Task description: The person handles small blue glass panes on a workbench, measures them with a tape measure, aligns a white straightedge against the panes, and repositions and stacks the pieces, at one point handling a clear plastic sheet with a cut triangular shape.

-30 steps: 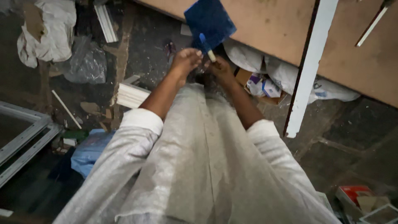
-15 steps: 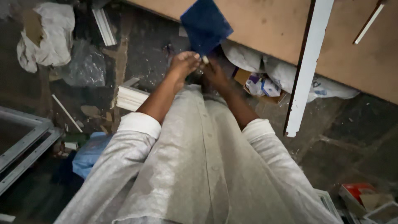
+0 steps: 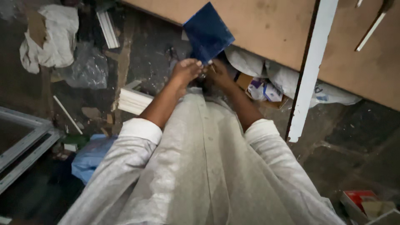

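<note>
Both hands meet in front of the person's chest, fingers curled in on the lower corner of a dark blue square panel — flat, thin, glossy enough to catch faint streaks of light, and tilted so one corner points up and away from the grip. The left hand closes its fingertips over the panel's bottom edge; the right hand presses in just beside it, touching the same corner. A small pale sliver shows between the two hands, too small to tell what it is. How the right hand's fingers wrap is hard to make out — they lie in shadow behind the left hand's knuckles.

Just beyond the grip, the panel overlaps the edge of a brown board. To the right of the hands a white strip leans across that board, with crumpled white bags beneath. To the left of the grip lie a stack of white slats and clear plastic wrap on the dark floor.
</note>
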The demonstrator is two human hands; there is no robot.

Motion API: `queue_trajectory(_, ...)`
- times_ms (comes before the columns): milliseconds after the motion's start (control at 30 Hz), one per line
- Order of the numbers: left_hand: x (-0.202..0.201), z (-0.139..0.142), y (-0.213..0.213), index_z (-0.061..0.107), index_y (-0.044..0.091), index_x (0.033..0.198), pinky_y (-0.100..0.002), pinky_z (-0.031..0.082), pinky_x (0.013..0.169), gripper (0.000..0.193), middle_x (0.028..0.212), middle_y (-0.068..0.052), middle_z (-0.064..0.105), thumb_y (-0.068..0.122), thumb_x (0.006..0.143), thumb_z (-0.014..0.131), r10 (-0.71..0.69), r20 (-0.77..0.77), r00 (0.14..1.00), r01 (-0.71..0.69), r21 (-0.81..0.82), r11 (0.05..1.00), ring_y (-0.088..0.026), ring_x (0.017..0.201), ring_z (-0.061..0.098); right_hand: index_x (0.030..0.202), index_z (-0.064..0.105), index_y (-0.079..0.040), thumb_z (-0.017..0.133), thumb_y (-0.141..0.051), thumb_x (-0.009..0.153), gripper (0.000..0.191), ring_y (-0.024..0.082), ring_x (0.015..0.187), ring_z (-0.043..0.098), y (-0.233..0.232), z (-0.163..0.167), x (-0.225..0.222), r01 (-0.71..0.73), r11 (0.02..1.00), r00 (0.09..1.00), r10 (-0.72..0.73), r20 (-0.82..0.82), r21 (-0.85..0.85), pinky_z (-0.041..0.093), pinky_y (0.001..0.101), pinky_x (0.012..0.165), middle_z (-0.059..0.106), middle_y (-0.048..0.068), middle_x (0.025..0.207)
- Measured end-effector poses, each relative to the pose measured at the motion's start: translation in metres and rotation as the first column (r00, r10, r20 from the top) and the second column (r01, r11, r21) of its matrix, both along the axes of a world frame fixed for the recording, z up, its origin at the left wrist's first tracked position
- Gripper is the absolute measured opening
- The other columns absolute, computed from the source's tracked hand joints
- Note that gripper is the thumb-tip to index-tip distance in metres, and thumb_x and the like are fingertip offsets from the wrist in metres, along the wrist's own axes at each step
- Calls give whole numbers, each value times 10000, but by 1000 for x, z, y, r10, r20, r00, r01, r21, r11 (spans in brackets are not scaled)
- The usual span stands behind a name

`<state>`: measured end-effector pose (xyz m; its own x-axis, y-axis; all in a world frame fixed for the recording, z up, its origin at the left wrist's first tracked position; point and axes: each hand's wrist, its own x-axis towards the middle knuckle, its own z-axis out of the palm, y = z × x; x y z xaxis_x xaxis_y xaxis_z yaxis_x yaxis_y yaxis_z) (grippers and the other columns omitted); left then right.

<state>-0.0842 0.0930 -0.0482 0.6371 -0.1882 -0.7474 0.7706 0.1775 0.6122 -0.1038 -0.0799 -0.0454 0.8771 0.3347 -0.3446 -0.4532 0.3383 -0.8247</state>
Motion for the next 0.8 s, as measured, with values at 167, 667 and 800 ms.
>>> queue_trajectory(167,-4,-3,-1,686,45,1123,-258,534,771,293,986,-37,759,254,929,752,22,12,1000,-22,-65,998,-132,879,718,1292,621,-67,693,-189,1022,305,167,817,588,3,5,-1,-100,957,975,39,-220,-271,492,311,664,642,63,1012)
queue_trajectory(667,-4,8,1,704,49,1105,-271,548,792,252,966,-25,746,236,938,728,5,30,1000,-6,36,999,-118,849,679,1327,546,-73,613,-86,997,337,89,1094,598,16,9,3,39,999,994,-40,104,13,511,259,948,640,-25,1199)
queue_trajectory(800,-6,9,-2,727,43,1098,-265,527,750,228,920,-30,728,221,956,711,-6,104,995,-3,88,996,-112,817,657,1147,629,-52,642,-145,1027,153,142,912,605,-1,2,-8,47,985,998,-53,-37,-164,509,300,809,646,25,1010)
